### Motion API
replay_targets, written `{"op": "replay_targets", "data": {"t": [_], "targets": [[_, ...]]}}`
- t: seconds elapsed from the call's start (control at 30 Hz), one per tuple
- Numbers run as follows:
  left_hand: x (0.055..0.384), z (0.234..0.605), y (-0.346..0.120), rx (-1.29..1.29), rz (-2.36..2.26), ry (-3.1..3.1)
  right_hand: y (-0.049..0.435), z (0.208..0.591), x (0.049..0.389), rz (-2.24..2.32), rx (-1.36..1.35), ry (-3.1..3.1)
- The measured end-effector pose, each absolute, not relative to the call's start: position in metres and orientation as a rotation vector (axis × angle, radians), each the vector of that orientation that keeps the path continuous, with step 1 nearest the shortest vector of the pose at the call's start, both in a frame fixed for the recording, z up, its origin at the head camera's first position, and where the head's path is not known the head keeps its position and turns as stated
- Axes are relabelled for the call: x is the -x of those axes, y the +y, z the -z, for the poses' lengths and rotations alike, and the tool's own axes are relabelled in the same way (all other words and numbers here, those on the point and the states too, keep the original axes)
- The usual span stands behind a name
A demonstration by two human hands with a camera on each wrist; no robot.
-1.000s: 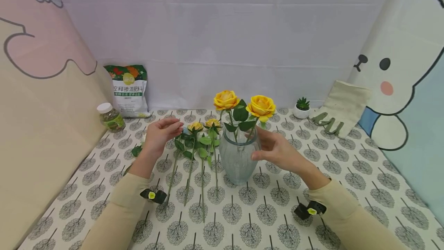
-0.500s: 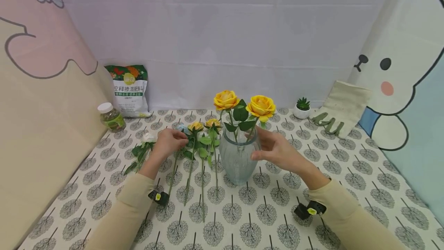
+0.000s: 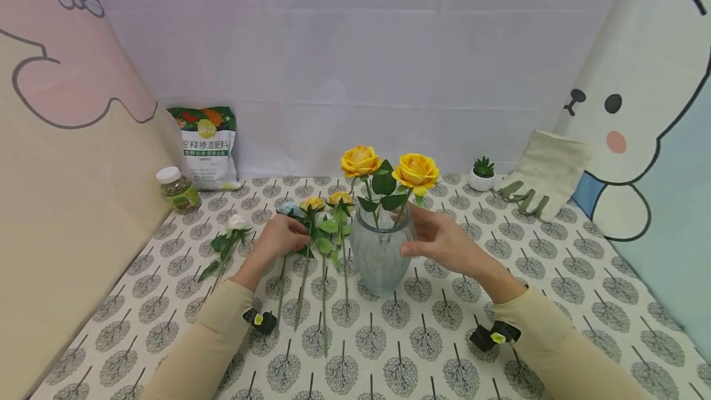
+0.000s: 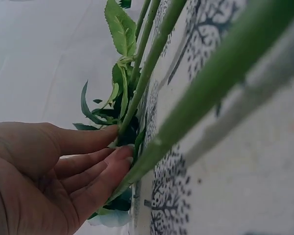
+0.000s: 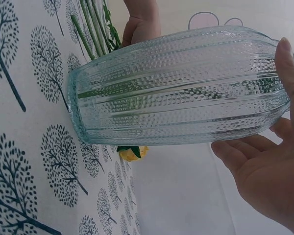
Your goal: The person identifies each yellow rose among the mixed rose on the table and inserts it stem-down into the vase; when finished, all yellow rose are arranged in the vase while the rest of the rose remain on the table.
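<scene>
My left hand [image 3: 280,237] is at the flowers lying left of the vase. In the left wrist view, its thumb and fingertips pinch a green stem [image 4: 149,68], apparently that of the left lying yellow rose [image 3: 313,204]. A blue rose [image 3: 291,209] lies just beyond the hand, partly hidden, its stem [image 4: 186,117] passing close to the fingers. My right hand [image 3: 444,241] holds the upper right side of the ribbed glass vase [image 3: 383,264], thumb in front and fingers behind. Two yellow roses [image 3: 415,171] stand in the vase.
Another yellow rose [image 3: 340,198] lies beside the vase. A white rose [image 3: 237,222] lies farther left. At the back left are a lidded jar [image 3: 179,190] and a fertilizer bag [image 3: 208,150]; back right, a potted succulent [image 3: 482,175] and a pair of gloves [image 3: 547,171].
My left hand has come down and to the right, from above the flowers onto a stem, uncovering the white rose at left. My right hand keeps its hold on the vase.
</scene>
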State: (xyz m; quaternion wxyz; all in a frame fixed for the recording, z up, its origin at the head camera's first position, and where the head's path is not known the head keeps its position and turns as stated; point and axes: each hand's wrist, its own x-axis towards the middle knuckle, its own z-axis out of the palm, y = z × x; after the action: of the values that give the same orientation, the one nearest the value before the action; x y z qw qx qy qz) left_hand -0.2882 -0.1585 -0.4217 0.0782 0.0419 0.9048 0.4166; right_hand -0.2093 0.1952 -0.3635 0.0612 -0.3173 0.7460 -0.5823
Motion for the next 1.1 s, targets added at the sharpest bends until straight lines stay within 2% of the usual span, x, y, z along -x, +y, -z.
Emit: {"op": "replay_targets", "data": {"t": [0.63,1.1], "targets": [[0.291,0.417,-0.168,-0.022,-1.606,2.36,0.195,0.364,0.21,1.767,0.961,2.247],[0.291,0.398,-0.179,-0.147,-1.905,2.161,0.195,0.365,0.211,1.776,0.984,2.238]]}}
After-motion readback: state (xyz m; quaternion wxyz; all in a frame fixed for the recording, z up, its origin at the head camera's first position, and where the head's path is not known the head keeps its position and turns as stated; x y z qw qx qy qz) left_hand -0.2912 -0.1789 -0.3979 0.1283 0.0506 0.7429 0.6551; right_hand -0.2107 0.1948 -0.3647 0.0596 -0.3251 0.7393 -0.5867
